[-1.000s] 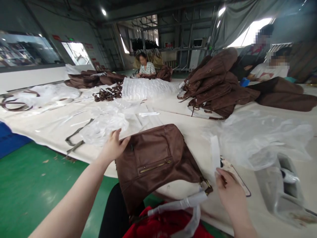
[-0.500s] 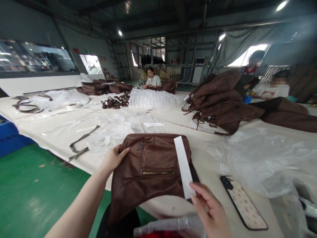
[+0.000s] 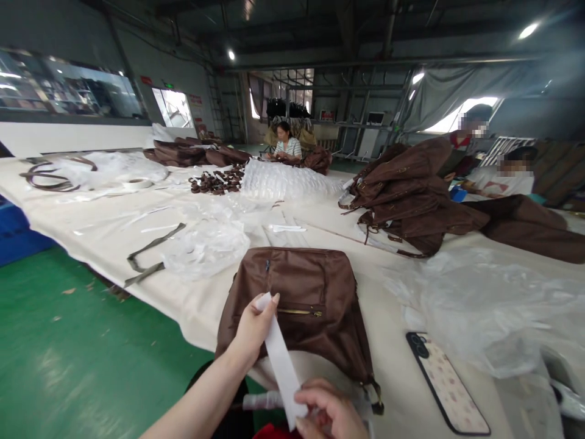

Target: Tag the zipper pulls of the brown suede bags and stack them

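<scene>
Between my two hands runs a flat white strip (image 3: 282, 360), slanting down to the right. My left hand (image 3: 256, 326) pinches its upper end, and my right hand (image 3: 326, 408) grips its lower end between thumb and fingers. Under and beyond the strip, a brown leather-like bag (image 3: 292, 280) lies at the table's near edge. A brass zipper (image 3: 299, 313) crosses its front panel, and a short dark zipper pull shows at the upper left. The bag's lower edge hangs toward my lap, where a plastic-wrapped piece (image 3: 262, 400) is partly visible.
A patterned phone (image 3: 450, 384) lies at the right, near crumpled clear plastic (image 3: 493, 311). Brown bags (image 3: 406, 189) are heaped behind. Bubble wrap (image 3: 287, 180), dark straps (image 3: 153, 253) and more plastic (image 3: 205, 244) lie on the white-covered table (image 3: 114, 213). Other people sit across the table.
My left hand has let go of the bag's left side and taken the strip's upper end. My right hand has brought the strip down and left, off the bag's right side.
</scene>
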{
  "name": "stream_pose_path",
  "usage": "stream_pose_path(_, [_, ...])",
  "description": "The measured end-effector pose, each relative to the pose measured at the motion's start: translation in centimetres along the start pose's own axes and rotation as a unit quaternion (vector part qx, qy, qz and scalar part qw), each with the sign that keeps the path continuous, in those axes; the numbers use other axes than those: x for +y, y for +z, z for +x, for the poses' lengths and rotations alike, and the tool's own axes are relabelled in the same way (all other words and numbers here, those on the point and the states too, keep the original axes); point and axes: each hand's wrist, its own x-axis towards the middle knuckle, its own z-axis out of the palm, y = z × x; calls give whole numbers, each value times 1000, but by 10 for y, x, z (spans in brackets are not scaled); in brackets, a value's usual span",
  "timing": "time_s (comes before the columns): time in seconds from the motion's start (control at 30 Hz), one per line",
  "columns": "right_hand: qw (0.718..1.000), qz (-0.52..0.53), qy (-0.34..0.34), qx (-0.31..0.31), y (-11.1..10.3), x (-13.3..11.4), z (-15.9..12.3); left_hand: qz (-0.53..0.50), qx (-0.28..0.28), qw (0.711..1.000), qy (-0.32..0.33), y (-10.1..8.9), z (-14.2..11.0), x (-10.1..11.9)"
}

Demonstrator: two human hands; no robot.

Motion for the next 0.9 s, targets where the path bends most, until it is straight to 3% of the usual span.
stream_pose_path(0.07, [1000,10,12,-10,-1,-9,9,11,-2,1000,3,-13,-2,2])
stream_pose_path(0.17, [981,164,85,66,-7,-29,36,65,-61,996,13,-33,-8,13])
stream_pose_path(0.23, [917,339,184,101,-8,-42,59,125,-103,987,19,-44,-14,18])
stream_pose_path(0.37, [746,562,346,87,0,-50,102,151,-180,972,-17,-65,-23,12])
stream_pose_path(0.47, [679,613,399,63,9,-41,126,149,-176,973,-3,-76,-25,3])
stream_pose_path(0.57, [670,608,420,73,18,-29,139,200,-154,967,41,-79,-24,0])
stream_pose_path(0.67, [686,591,412,100,23,-21,141,194,-201,959,49,-77,-23,4])
stream_pose_path(0.77, [705,589,378,113,20,-20,134,128,-228,965,10,-78,-24,7])
stream_pose_path(0.9, [728,593,325,109,7,-20,119,89,-204,973,-56,-89,-26,3])
